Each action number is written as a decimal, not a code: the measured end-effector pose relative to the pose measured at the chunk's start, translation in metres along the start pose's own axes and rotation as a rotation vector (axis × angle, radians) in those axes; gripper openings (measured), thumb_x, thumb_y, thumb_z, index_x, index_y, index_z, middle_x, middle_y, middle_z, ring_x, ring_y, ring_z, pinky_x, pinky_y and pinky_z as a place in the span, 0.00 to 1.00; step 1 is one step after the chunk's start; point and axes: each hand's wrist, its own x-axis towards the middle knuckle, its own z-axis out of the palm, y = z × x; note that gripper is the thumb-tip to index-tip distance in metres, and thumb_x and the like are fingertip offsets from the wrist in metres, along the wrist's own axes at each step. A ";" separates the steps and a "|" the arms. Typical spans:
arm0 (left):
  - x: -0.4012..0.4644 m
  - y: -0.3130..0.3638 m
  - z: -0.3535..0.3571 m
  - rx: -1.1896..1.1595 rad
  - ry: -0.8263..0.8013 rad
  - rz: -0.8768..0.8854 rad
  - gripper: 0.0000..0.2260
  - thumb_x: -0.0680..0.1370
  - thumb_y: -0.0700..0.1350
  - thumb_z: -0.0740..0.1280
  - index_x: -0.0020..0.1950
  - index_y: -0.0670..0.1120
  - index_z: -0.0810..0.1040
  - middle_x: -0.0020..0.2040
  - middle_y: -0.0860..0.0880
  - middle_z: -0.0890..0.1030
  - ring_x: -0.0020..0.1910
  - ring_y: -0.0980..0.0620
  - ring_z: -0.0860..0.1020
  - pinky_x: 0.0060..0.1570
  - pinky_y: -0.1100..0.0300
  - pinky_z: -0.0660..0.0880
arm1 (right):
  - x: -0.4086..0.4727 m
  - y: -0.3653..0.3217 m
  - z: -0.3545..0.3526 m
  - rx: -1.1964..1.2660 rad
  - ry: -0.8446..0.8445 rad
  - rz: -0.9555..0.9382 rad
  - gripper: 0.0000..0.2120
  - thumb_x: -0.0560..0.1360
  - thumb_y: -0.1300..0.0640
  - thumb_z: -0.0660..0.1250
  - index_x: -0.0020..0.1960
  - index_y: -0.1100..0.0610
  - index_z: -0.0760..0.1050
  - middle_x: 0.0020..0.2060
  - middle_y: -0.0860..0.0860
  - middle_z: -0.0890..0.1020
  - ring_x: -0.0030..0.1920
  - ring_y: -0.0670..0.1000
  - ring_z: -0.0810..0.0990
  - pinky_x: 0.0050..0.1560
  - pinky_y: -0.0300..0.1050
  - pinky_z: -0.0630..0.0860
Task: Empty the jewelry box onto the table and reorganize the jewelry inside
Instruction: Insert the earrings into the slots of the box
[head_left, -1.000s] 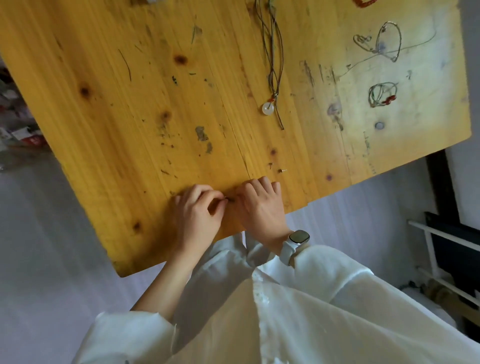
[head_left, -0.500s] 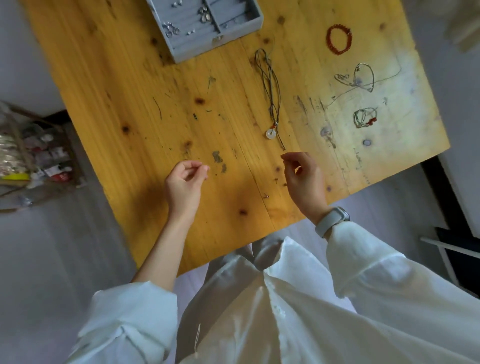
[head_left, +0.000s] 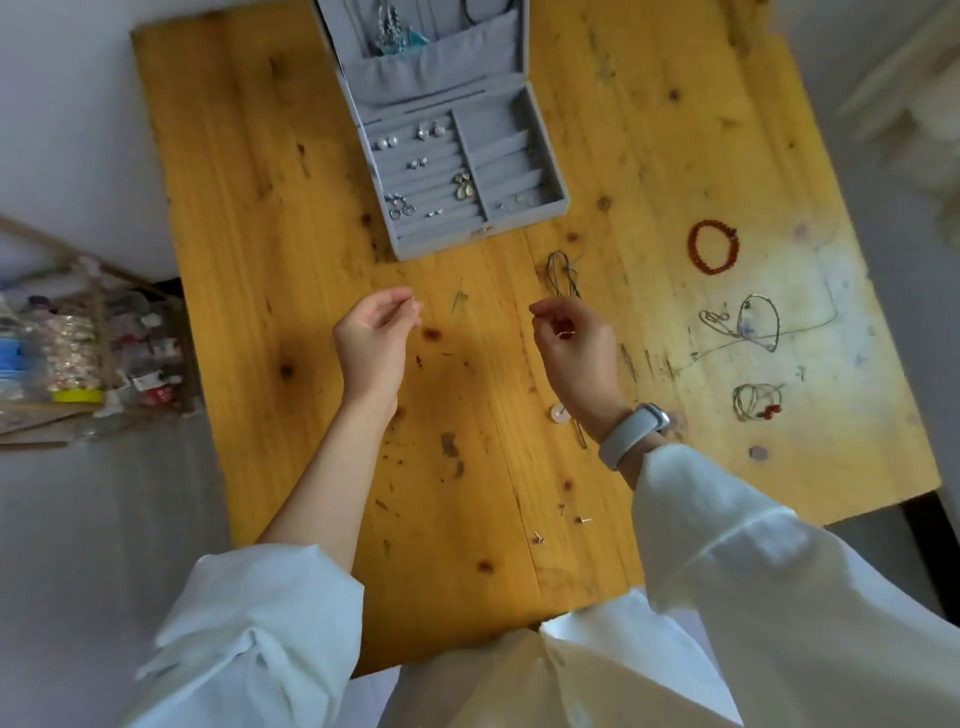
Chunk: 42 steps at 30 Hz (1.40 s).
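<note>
Head view: the person's left hand (head_left: 374, 338) is raised over the wooden table (head_left: 260, 260), thumb and forefinger pinched on sth tiny and metallic — too small to identify. The right hand (head_left: 574, 340), w/ a grey watch (head_left: 631, 434) on the wrist, has its fingers curled in, tips pinched together; a small reddish bit shows inside the curl, can't tell what it is.

The grey jewelry box (head_left: 467, 171) sits open at the far middle of the table, lid tilted back. Its left ridged section holds several earrings (head_left: 415, 166), incl. pearl studs; the right compartments look mostly bare.

Right of the box on the table: a red bead bracelet (head_left: 712, 253), a thin chain necklace (head_left: 748, 325) and a small coiled bracelet (head_left: 756, 401) — all well apart. A dark cord necklace (head_left: 563, 273) w/ a white ring pendant (head_left: 558, 413) runs partly under the right hand. Two small ear studs (head_left: 561, 527) lie near the table's near edge.
</note>
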 end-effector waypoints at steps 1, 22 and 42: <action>0.009 0.002 0.004 0.000 0.010 0.009 0.05 0.75 0.35 0.67 0.48 0.44 0.78 0.41 0.50 0.81 0.34 0.62 0.78 0.40 0.69 0.73 | 0.011 -0.002 0.003 0.007 -0.009 -0.008 0.09 0.74 0.66 0.61 0.49 0.60 0.78 0.39 0.49 0.77 0.39 0.45 0.73 0.40 0.34 0.69; 0.113 -0.017 0.030 0.369 0.118 0.297 0.04 0.73 0.38 0.69 0.47 0.43 0.82 0.48 0.50 0.68 0.46 0.53 0.72 0.53 0.63 0.69 | 0.113 -0.026 0.076 0.158 -0.060 -0.096 0.07 0.74 0.64 0.66 0.51 0.60 0.79 0.41 0.48 0.80 0.40 0.38 0.76 0.45 0.27 0.73; 0.119 -0.019 0.023 0.664 0.132 0.851 0.04 0.75 0.36 0.65 0.45 0.38 0.79 0.41 0.45 0.82 0.40 0.53 0.70 0.42 0.64 0.65 | 0.116 -0.023 0.077 0.202 -0.061 -0.076 0.05 0.74 0.64 0.65 0.47 0.57 0.76 0.40 0.44 0.77 0.41 0.40 0.75 0.44 0.31 0.72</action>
